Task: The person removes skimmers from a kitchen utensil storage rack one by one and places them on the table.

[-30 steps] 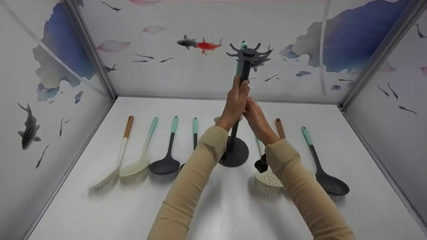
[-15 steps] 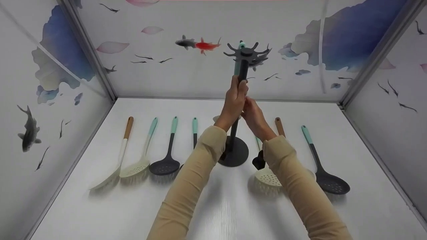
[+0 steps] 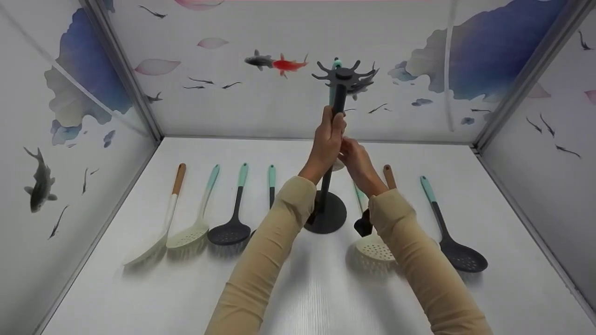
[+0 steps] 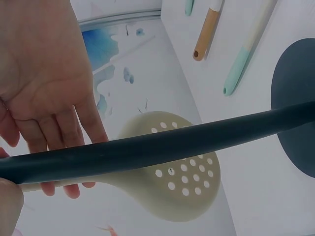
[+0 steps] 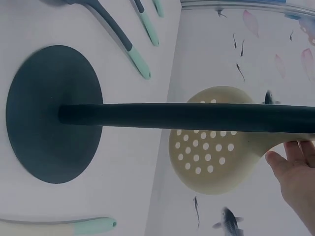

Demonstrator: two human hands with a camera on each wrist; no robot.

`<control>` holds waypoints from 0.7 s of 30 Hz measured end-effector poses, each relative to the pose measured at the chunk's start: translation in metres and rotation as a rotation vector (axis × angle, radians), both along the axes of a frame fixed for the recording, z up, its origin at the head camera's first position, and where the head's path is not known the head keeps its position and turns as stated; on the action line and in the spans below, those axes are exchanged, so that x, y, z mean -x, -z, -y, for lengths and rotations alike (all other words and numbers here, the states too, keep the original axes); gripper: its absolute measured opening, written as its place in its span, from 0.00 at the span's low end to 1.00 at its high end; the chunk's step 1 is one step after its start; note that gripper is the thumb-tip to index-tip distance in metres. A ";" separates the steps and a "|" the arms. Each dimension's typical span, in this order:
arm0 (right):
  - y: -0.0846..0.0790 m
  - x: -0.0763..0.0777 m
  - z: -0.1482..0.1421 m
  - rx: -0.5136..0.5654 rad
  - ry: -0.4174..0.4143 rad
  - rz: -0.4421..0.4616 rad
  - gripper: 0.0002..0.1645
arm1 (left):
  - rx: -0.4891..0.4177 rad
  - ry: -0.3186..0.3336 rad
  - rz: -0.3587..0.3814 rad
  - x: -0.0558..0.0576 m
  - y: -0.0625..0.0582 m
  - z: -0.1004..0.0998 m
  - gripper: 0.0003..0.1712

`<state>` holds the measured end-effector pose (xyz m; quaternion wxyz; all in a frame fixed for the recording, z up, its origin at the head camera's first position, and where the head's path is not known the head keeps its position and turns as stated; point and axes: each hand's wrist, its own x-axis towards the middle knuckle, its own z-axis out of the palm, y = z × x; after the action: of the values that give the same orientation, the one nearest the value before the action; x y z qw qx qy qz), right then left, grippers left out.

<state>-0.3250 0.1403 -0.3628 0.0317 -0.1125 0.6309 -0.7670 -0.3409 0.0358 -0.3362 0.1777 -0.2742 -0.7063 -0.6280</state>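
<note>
A black utensil stand (image 3: 327,211) has a round base on the table and a ring of hooks on top. My left hand (image 3: 323,146) grips its pole (image 4: 147,147), with the thumb (image 4: 10,201) along it in the left wrist view. Behind the pole, head down, hangs a cream slotted skimmer (image 5: 211,167); its mint handle end (image 3: 336,63) shows up by the hooks. My right hand (image 3: 358,163) is at the skimmer's cream handle, its straight fingers (image 4: 88,118) passing behind pole and handle. Both wrist views show the skimmer's holed head beyond the pole.
To the left lie a brown-handled utensil (image 3: 172,204), a cream skimmer (image 3: 188,235) and a black skimmer (image 3: 229,232). On the right are another cream skimmer (image 3: 375,249) and a black one (image 3: 465,258). Printed walls (image 3: 209,107) enclose the table.
The hanging skimmer's head has turned or swung from the left side of the pole to its right. My right hand has shifted slightly; my left keeps its hold on the pole.
</note>
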 end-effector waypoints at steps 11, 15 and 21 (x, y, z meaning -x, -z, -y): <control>0.002 0.005 -0.003 -0.100 0.078 -0.077 0.21 | -0.007 -0.003 -0.017 0.001 0.001 0.000 0.08; 0.003 0.005 -0.005 -0.200 0.130 -0.087 0.19 | -0.011 0.003 -0.006 0.001 0.001 0.000 0.09; -0.002 0.007 -0.006 -0.313 0.219 -0.099 0.18 | -0.005 -0.009 -0.005 0.002 0.001 -0.001 0.08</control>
<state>-0.3324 0.1466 -0.3611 -0.0660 -0.0744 0.7517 -0.6520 -0.3426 0.0366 -0.3369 0.1829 -0.2725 -0.7056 -0.6281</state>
